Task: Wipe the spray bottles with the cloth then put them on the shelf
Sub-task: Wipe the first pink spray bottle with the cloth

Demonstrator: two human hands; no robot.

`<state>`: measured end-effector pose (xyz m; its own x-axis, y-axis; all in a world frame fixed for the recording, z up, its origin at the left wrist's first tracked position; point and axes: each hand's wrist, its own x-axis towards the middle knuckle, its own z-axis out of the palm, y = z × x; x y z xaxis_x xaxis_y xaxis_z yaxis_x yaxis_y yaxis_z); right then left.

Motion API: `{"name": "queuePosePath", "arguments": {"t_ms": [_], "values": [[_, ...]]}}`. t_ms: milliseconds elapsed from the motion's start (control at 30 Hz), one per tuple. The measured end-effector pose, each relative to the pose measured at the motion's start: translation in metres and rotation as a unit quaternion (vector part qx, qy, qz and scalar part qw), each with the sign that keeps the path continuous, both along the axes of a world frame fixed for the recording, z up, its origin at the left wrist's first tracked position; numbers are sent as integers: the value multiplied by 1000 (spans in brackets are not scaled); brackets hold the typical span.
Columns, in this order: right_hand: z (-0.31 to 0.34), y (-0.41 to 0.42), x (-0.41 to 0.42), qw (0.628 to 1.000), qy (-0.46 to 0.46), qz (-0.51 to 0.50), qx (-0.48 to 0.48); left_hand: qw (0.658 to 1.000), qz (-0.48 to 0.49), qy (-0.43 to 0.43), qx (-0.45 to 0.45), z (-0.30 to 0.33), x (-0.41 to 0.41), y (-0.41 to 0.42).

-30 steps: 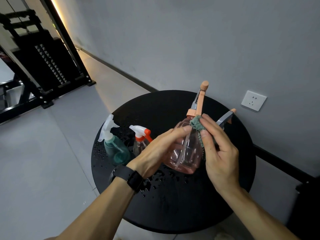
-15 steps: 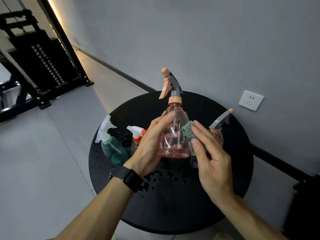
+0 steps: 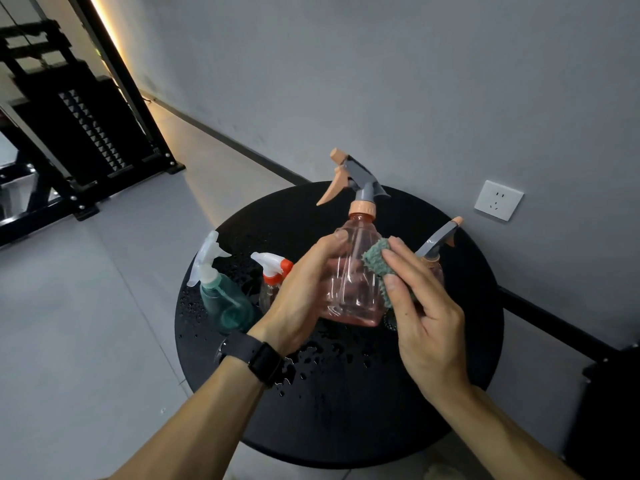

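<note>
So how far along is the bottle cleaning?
Early on. No bottle looks finished. The left hand holds the pink spray bottle while the right hand rubs it with the green cloth. Three more bottles wait on the wet black table; all still need shelving.

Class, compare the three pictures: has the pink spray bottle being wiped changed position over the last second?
Yes. The pink spray bottle was tilted with its nozzle leaning toward the wall socket; now it stands upright, trigger pointing left, away from the socket.
</note>
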<state>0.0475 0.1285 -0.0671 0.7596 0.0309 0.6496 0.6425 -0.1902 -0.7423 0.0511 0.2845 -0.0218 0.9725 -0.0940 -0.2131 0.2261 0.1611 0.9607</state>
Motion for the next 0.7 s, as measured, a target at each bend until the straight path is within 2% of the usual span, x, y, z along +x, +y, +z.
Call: {"name": "queuePosePath", "arguments": {"t_ms": [200,333,567,700], "values": [[8,-6,12,999,29,-17,40,995,-65,51,57,-1,-5,-8],[9,-8,15,997,55,-19,53,992,-93,42,67,1,-7,-10],[9,-6,11,996,78,2,49,999,1,12,39,-4,-3,-7],[3,3,1,997,69,16,30,999,33,7,-10,0,1,-4]]}}
